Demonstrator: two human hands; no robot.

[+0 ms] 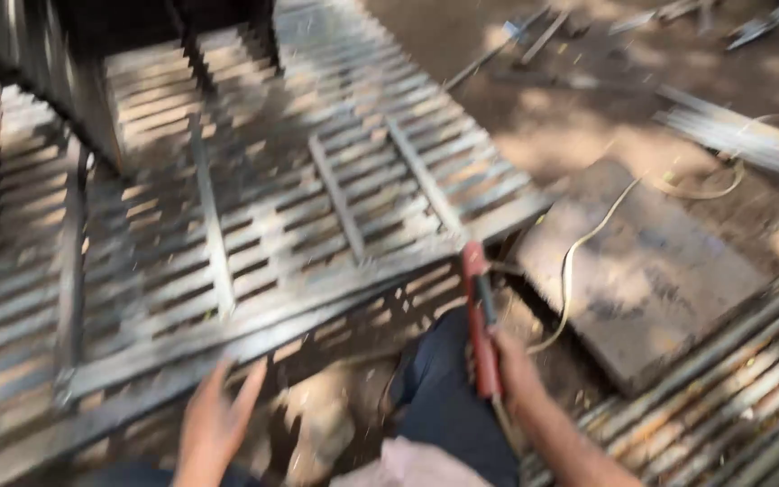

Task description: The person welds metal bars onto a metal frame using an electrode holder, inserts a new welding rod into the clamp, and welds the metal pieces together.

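Gripping red electrode holder, rt hand; metal grille ahead.

Left hand was low in the frame, left of centre, fingers spread open and pointing up, pretty blurry. Right hand sat right of centre, fist closed, forearm running off toward the bottom right.
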